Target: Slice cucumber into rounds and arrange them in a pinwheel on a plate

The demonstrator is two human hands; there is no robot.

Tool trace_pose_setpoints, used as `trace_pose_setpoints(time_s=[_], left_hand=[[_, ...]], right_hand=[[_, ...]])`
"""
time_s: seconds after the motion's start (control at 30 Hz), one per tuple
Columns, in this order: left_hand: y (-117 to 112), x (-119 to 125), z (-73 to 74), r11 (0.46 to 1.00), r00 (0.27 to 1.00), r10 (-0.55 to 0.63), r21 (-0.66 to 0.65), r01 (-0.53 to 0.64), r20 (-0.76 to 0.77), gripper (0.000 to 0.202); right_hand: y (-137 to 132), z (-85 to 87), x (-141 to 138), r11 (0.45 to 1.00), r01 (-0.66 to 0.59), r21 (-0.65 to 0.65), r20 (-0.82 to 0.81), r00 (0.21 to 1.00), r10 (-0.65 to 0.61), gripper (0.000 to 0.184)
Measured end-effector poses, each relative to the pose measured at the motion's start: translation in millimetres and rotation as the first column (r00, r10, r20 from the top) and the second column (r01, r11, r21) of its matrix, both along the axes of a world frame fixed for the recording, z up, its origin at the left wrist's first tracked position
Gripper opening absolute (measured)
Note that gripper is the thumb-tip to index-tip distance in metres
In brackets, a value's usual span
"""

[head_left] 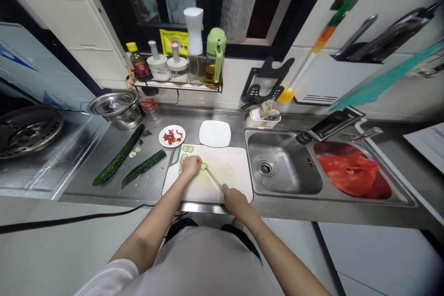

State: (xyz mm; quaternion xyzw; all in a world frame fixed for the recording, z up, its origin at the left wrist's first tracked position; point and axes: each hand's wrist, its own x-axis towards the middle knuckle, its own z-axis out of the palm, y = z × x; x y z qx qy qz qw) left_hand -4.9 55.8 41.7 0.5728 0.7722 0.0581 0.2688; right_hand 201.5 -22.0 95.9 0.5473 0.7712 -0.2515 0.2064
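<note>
Nearest, over the front edge of the counter, the person's bare right hand (237, 201) is closed around the handle of a slim, straight-bladed knife (215, 181). It sits at about five o'clock on a white rectangular cutting board (229, 173) with rounded corners, where twelve points away from the person. The knife slants toward eleven o'clock, and a thin, round, pale green cucumber slice (203, 166) is at its tip.

Just beside that slice, toward nine o'clock on the board, the person's bare left hand (191, 166) bends its fingers down; what lies under them is hidden, so I cannot tell whether they grip anything. More pale green, dark-rimmed slices (188, 149) lie at ten o'clock, near the board's far left corner.

Off the board at nine o'clock, a shorter dark green cucumber piece (144, 169) rests on the steel counter (90, 171), with a longer, ridged dark green cucumber (120, 156) beyond it. At three o'clock is a stainless steel sink basin (294, 171).

Farther off, a small round white plate (161, 138) of chopped red bits (171, 137) stands between ten and eleven, and an unfilled white rounded-square plate (215, 134) at twelve. A lidded stainless steel pot (128, 118) stands toward ten.
</note>
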Motion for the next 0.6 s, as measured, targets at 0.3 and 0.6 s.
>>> trace_pose_setpoints(time_s=[0.3, 0.6], left_hand=[[-3.2, 7.0, -1.2, 1.000, 0.999, -0.022, -0.017, 0.021, -0.039, 0.019], [-5.7, 9.3, -3.4, 0.999, 1.000, -0.007, -0.037, 0.008, 0.019, 0.023]], right_hand=[[-1.6, 1.9, 0.7, 1.000, 0.010, -0.005, 0.016, 1.000, -0.010, 0.031], [-1.2, -0.2, -1.4, 1.000, 0.019, 0.014, -0.001, 1.000, -0.019, 0.030]])
